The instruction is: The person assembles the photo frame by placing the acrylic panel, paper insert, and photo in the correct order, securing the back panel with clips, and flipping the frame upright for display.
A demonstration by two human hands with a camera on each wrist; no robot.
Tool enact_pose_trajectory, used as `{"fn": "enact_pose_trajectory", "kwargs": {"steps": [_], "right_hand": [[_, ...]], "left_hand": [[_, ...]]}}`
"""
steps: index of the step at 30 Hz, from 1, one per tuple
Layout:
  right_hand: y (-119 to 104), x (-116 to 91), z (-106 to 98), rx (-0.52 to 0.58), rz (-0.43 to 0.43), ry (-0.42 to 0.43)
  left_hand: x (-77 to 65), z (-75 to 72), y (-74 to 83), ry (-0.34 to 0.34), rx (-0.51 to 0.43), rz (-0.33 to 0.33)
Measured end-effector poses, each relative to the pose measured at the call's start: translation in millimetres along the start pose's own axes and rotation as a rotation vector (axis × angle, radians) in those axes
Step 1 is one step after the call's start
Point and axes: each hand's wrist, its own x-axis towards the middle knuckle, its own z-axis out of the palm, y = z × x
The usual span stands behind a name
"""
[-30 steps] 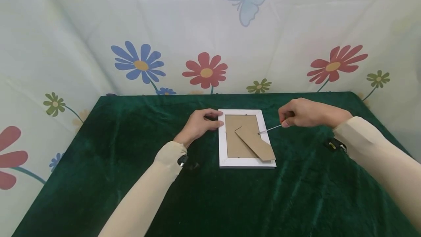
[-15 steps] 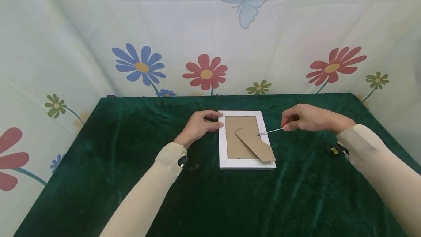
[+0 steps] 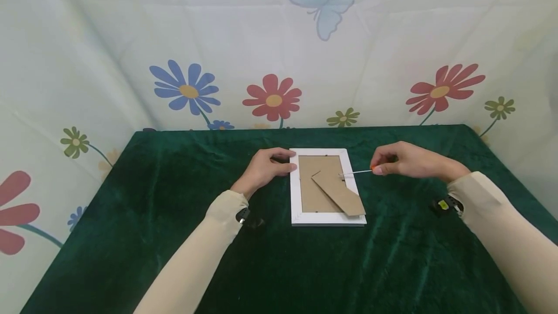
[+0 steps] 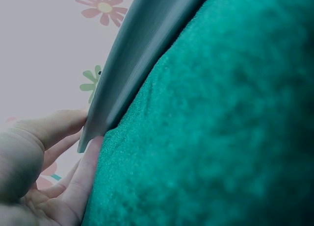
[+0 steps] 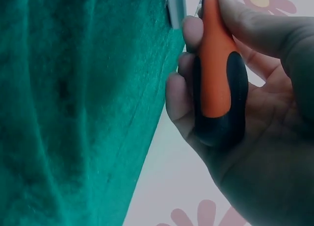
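A white picture frame [image 3: 295,197] lies back up on the green cloth, its brown backing board [image 3: 321,163] and angled brown stand leg [image 3: 337,193] showing. My left hand [image 3: 265,167] pinches the frame's left edge near the far corner. In the left wrist view, the thumb presses the top of the edge while fingers [image 4: 86,179] lie against its side. My right hand [image 3: 403,160] grips an orange and black screwdriver [image 5: 216,81]. Its thin metal shaft reaches left across the frame's right border, the tip over the backing beside a small dark tab [image 3: 343,180].
Dark green velvet cloth [image 3: 270,270] covers the table. A pale curtain [image 3: 244,28] with printed flowers and a butterfly hangs behind it. Small dark tabs also show at the backing's far and near edges. Dark wrist devices sit at both cuffs.
The screwdriver tip has shifted slightly left and away from me, off the dark tab and onto the backing. My right hand has lowered a little; my left hand keeps its hold on the frame.
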Motion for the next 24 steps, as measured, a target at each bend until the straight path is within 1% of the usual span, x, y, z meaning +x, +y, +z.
{"fn": "enact_pose_trajectory", "kwargs": {"steps": [7,15,24], "right_hand": [[-2,10,5,0.043,0.022,0.045],[-2,23,15,0.088,0.028,0.139],[3,34,28,0.144,0.068,0.226]], "left_hand": [[0.5,0.9,2.2,0.001,-0.008,0.009],[1.8,1.7,-0.3,-0.003,-0.01,0.006],[1.9,0.8,-3.2,0.0,-0.009,0.002]]}}
